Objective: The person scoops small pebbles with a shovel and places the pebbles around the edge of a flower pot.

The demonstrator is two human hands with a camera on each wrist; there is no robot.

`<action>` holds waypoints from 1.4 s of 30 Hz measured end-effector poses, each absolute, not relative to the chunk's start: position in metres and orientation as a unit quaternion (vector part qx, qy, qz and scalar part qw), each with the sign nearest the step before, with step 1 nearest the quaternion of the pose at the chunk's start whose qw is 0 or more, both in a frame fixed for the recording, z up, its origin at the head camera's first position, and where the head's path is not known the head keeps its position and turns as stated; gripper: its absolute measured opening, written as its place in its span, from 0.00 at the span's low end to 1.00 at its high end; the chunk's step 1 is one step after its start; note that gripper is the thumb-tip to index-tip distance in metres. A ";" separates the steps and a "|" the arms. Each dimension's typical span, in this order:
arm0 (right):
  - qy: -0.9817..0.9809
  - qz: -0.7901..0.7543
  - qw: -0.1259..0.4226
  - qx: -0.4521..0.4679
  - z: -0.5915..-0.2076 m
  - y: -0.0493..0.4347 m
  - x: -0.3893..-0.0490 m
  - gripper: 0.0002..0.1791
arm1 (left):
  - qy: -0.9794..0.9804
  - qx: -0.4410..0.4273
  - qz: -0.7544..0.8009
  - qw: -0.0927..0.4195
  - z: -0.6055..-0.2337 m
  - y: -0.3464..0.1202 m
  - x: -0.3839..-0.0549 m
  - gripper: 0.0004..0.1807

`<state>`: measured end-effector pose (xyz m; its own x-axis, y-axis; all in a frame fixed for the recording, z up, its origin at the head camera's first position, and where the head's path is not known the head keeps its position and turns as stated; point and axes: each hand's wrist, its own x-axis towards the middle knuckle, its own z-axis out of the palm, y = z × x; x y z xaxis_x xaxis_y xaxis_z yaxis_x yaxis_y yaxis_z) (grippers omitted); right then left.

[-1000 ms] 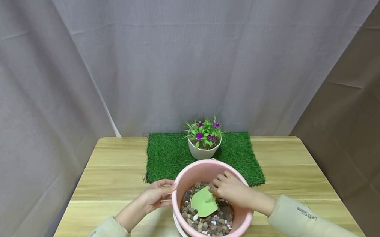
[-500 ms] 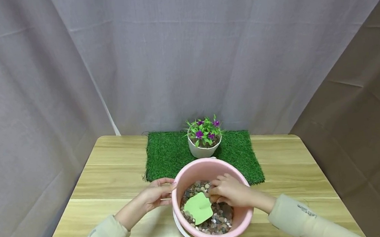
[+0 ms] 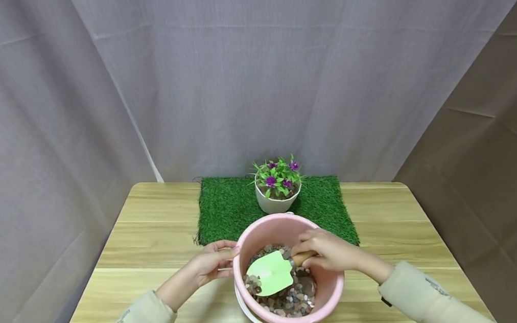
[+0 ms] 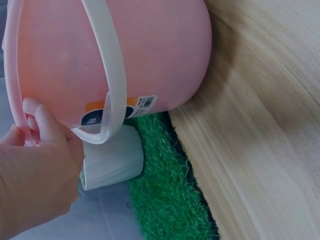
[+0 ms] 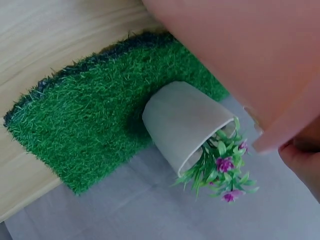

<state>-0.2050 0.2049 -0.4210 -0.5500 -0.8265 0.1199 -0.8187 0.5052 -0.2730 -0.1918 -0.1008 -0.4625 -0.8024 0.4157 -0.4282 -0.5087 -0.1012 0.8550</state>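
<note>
A pink bucket [image 3: 265, 234] with pebbles [image 3: 294, 302] in its bottom stands near the table's front. My left hand [image 3: 206, 266] grips its left rim; in the left wrist view, thumb and fingers of that hand [image 4: 42, 182] pinch the bucket's [image 4: 160, 50] edge. Inside the bucket, my right hand [image 3: 333, 250] holds a garden trowel [image 3: 270, 273] by its wooden handle. The light green blade points left, with several pebbles at its tip. In the right wrist view the bucket wall [image 5: 250, 45] hides the trowel and most of the right hand [image 5: 306, 167].
A white pot [image 3: 276, 205] with a purple-flowered plant [image 3: 278, 180] stands right behind the bucket on a green artificial grass mat [image 3: 230, 210]. The bucket's white handle [image 3: 256, 318] hangs down at the front left. Grey cloth [image 3: 251, 80] hangs behind the wooden table [image 3: 162, 226].
My right hand has risen and shifted right, bringing the trowel up so its wooden handle shows. The blade was lower among the pebbles before. My left hand stays at the rim.
</note>
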 end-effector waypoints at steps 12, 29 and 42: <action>0.868 -0.170 0.002 -0.466 -0.413 0.217 -0.210 0.17 | 0.596 -0.042 0.741 0.308 -0.462 -0.100 -0.192 0.14; 0.869 -0.181 -0.037 -0.460 -0.409 0.232 -0.221 0.17 | 0.596 -0.041 0.740 0.310 -0.461 -0.100 -0.192 0.11; 0.868 -0.216 -0.028 -0.447 -0.406 0.239 -0.227 0.17 | 0.593 -0.040 0.742 0.309 -0.461 -0.099 -0.191 0.10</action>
<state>-0.2272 0.2392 -0.4059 -0.5991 -0.7635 0.2411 -0.7874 0.5072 -0.3504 -0.1911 -0.0991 -0.4608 -0.8064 0.4110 -0.4251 -0.5052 -0.1052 0.8566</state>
